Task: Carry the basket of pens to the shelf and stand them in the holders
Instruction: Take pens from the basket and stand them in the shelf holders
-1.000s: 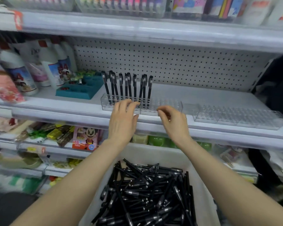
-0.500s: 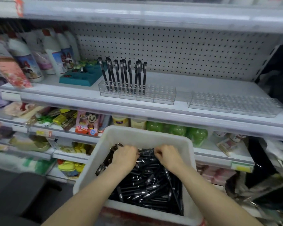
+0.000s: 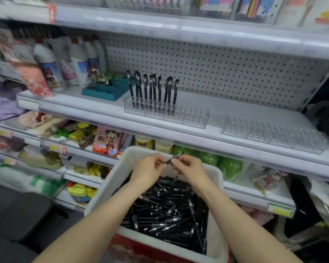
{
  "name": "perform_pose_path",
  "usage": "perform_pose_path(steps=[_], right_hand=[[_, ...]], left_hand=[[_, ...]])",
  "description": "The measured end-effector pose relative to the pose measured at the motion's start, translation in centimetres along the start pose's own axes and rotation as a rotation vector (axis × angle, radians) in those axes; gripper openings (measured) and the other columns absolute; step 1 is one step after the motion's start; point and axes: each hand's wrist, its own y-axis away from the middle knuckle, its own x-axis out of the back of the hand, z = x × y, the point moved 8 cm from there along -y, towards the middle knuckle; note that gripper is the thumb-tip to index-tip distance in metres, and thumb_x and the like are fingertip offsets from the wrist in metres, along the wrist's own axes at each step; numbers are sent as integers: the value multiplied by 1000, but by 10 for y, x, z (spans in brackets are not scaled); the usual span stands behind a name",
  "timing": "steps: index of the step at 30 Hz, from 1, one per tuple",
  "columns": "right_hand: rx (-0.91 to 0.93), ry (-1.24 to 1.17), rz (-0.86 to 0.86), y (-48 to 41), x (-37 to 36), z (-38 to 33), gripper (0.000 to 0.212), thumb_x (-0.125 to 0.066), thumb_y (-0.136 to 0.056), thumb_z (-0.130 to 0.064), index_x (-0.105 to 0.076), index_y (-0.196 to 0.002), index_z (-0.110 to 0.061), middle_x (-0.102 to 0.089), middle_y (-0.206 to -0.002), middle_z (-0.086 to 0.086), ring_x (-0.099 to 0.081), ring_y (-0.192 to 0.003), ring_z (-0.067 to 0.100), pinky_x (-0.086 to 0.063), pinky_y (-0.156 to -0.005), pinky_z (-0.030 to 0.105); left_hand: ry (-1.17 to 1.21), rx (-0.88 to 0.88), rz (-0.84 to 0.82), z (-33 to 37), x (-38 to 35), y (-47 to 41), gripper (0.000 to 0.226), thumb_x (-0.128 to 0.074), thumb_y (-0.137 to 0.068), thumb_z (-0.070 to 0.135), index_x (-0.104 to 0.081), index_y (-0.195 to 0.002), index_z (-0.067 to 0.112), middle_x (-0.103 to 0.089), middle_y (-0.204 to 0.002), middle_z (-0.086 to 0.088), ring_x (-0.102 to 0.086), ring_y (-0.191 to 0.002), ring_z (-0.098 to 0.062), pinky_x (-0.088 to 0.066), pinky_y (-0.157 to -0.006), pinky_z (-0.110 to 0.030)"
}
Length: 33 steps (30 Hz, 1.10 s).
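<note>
A white basket [image 3: 106, 188] full of loose black pens [image 3: 167, 211] sits below the shelf in front of me. My left hand [image 3: 148, 171] and my right hand [image 3: 188, 168] hover over its far rim, both pinching one black pen [image 3: 176, 157] held between them. On the white shelf [image 3: 226, 111] stands a clear holder [image 3: 190, 118] with several black pens [image 3: 152, 92] upright in its left part. A second clear holder [image 3: 273, 131], with no pens in it, lies further right.
A teal tray [image 3: 104, 92] and white bottles [image 3: 80, 63] stand left of the holders. Pegboard [image 3: 207, 63] backs the shelf. Lower shelves hold packaged goods and green items [image 3: 230, 166]. A dark stool [image 3: 19, 215] is at lower left.
My hands came down from the holder on the shelf into the basket, then rose a little with one pen held between them.
</note>
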Motion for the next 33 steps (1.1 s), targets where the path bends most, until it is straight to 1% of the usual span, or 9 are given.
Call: perform_pose_path(steps=[3,7,9,13,16,18,23,29,33], right_hand=[[53,-58,38,-7,3,-26,11,-67,-91,-12,-67,-87,-1,-66,-74,7,-63,-71,13,-55,-67,22],[148,7,120,-23,18,-67,13,-65,-92,-15,-64,-80,-12,-68,-73,5,-65,-68,16,-55,-63,26],[194,70,170,-32,30,-90,14,-63,-94,-19,-62,-81,-15,-69,-75,4,-67,-69,15,-53,-61,25],[262,145,271,-48,54,-134,15,-58,-97,-18,-60,-89,-6,-69,-75,5,-65,-65,10,-56,-61,25],[326,244,356,-62,67,-163,15,-58,-97,-20,-61,-94,-6,-70,-78,9,-69,-71,19,-58,-67,32],[368,309,405,-72,72,-180,14,-58,-97,-22,-61,-95,-9,-71,-77,7,-70,-71,19,-59,-68,32],[417,396,479,-97,71,-204,8,-56,-98,-21,-59,-98,-13,-70,-80,4,-66,-67,12,-57,-69,24],[432,427,504,-118,60,-197,14,-54,-99,-23,-58,-105,-12,-68,-85,9,-66,-77,26,-55,-80,48],[462,417,566,-124,61,-199,15,-52,-99,-26,-56,-106,-14,-66,-86,9,-63,-82,31,-54,-77,51]], left_hand=[[40,-57,40,13,8,-8,11,-68,-91,27,-69,-102,26,-70,-94,10,-63,-87,-7,-50,-80,-22],[-141,-298,212,47,38,-25,23,-67,-91,22,-70,-113,20,-70,-106,3,-64,-98,-16,-49,-85,-31],[-245,-381,242,60,51,-38,32,-63,-93,16,-64,-125,17,-63,-120,-1,-58,-111,-19,-45,-94,-33],[-459,-441,272,74,73,-66,60,-58,-89,-2,-44,-145,15,-43,-147,-6,-39,-134,-25,-40,-108,-41],[-600,-427,249,77,80,-85,83,-59,-81,-10,-28,-153,18,-28,-157,-6,-26,-144,-25,-26,-119,-39],[-657,-434,228,74,79,-93,86,-59,-80,-10,-25,-154,18,-26,-158,-7,-22,-145,-26,-20,-121,-38],[-654,-464,235,59,73,-104,91,-58,-73,-16,-30,-152,19,-31,-154,-7,-24,-143,-27,-26,-118,-38],[-574,-499,268,56,73,-106,88,-61,-65,-19,-44,-144,16,-43,-146,-8,-33,-133,-28,-46,-100,-37],[-540,-502,268,54,72,-108,83,-64,-63,-18,-50,-139,13,-49,-141,-11,-38,-130,-32,-51,-93,-40]])
